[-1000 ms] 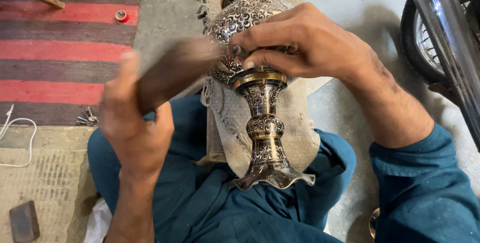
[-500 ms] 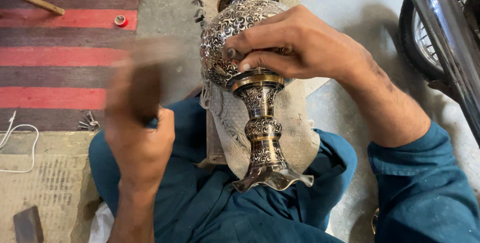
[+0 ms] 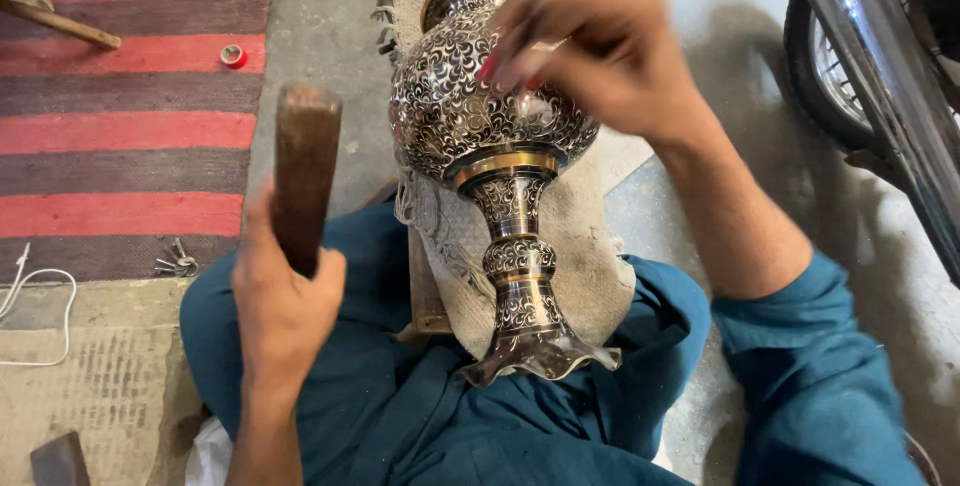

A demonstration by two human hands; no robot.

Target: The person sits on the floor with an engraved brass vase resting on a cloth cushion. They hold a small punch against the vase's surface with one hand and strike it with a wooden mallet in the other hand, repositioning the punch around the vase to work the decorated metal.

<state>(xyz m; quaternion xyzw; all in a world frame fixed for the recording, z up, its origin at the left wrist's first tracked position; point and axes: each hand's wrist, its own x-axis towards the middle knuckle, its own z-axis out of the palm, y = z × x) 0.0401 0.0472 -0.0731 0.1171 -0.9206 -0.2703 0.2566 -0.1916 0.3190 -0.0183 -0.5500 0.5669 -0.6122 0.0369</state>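
Note:
An engraved brass-and-silver vase lies on a burlap cloth across my lap, mouth pointing away and flared foot toward me. My left hand grips a brown wooden mallet, held upright to the left of the vase. Hovering over the vase's round belly is my right hand, blurred, with its fingers bunched on what looks like a thin metal tool. The hand hides part of the vase's upper right side.
A red and dark striped rug covers the floor on the left, with a small red cap, a bunch of keys and a white cord. A motorcycle wheel and chrome pipe stand close at the right. A wooden board sits under the burlap.
The mallet has swung back from the vase to an upright, raised position. My right hand has lifted off the vase's neck and shifted up over the belly.

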